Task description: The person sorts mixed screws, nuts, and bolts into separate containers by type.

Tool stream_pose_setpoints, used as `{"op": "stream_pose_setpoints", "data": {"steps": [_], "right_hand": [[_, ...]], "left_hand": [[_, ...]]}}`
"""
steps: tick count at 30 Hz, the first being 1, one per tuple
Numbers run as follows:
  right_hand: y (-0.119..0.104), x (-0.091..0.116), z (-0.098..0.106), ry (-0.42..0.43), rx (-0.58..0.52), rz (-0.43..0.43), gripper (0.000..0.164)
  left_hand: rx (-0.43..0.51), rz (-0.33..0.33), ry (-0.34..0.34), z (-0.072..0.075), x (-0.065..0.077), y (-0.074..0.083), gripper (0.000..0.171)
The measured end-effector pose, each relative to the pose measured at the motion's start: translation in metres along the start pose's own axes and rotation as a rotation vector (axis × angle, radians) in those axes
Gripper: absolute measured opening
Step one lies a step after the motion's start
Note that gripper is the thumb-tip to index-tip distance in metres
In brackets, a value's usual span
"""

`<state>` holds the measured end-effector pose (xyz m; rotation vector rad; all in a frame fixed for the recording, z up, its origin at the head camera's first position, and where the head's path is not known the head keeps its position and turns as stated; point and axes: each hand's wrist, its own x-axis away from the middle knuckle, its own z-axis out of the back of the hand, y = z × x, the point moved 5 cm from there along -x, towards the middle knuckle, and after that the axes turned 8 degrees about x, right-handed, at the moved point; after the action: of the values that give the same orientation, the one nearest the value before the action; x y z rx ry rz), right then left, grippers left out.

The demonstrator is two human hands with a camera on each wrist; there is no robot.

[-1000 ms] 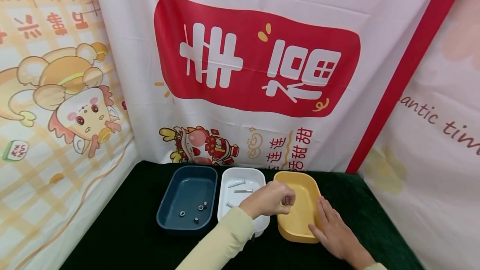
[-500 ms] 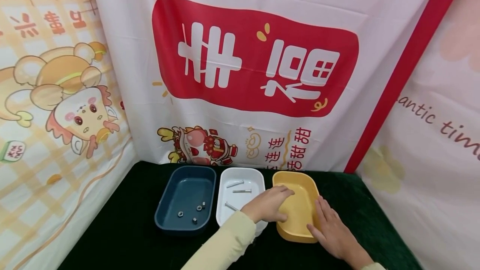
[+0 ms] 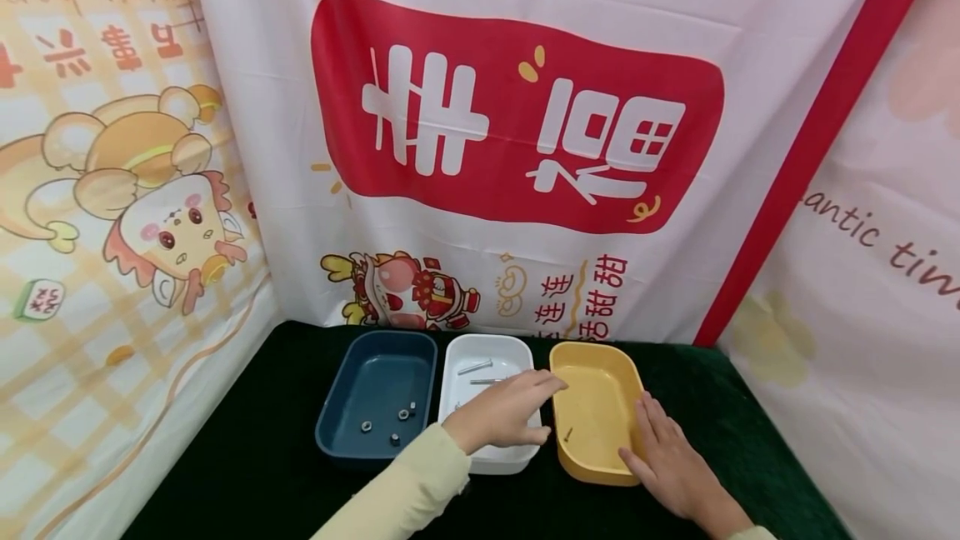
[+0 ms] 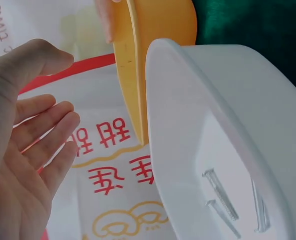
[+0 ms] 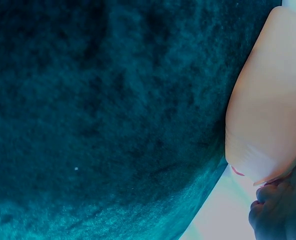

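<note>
My left hand (image 3: 498,411) hovers above the right side of the white tray (image 3: 502,465), its fingers spread and holding nothing. In the left wrist view the left hand (image 4: 32,130) shows its bare palm beside the white tray (image 4: 188,100), where several metal bolts (image 4: 220,195) lie. My right hand (image 3: 675,461) rests with straight fingers along the right wall of the yellow tray (image 3: 600,469). One small bolt (image 3: 567,435) lies inside that tray, near its front left corner. In the right wrist view, the right hand (image 5: 275,212) is dark beside the tray's outer wall (image 5: 268,95).
A blue tray (image 3: 330,432) holding several metal nuts (image 3: 366,426) stands left of the white one. All three trays stand in a row on a dark green cloth (image 3: 247,440). Behind them hangs a printed white curtain (image 3: 285,232).
My left hand, curled over the yellow tray a second ago, has opened and moved left over the white tray. A small bolt now shows in the yellow tray. The right hand stays put.
</note>
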<state>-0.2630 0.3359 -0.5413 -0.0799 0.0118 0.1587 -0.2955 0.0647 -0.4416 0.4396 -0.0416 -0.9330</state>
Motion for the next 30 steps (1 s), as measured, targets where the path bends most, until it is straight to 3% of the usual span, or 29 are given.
{"op": "stream_pose_setpoints", "data": {"steps": [6,9,13,19,23,30], "right_hand": [[0.001,0.0,-0.001,-0.013,0.0,-0.004,0.095],[0.001,0.0,0.0,-0.01,0.001,0.001,0.094],[0.0,-0.001,0.003,-0.001,-0.005,0.006,0.093],[0.0,0.0,0.004,-0.006,-0.006,0.0,0.094],[-0.001,0.0,0.003,-0.006,-0.006,-0.002,0.094],[-0.001,-0.001,0.002,0.001,-0.008,0.001,0.093]], "left_hand": [[-0.041,-0.065,-0.019,0.004,0.023,0.004,0.058],[-0.018,-0.086,-0.037,0.004,0.035,0.007,0.057],[0.029,-0.133,-0.092,0.004,0.046,0.017,0.056],[0.013,-0.26,-0.199,0.004,0.059,0.041,0.049],[-0.018,-0.317,-0.284,-0.006,0.065,0.051,0.044],[-0.027,-0.352,-0.413,-0.032,0.079,0.057,0.038]]}}
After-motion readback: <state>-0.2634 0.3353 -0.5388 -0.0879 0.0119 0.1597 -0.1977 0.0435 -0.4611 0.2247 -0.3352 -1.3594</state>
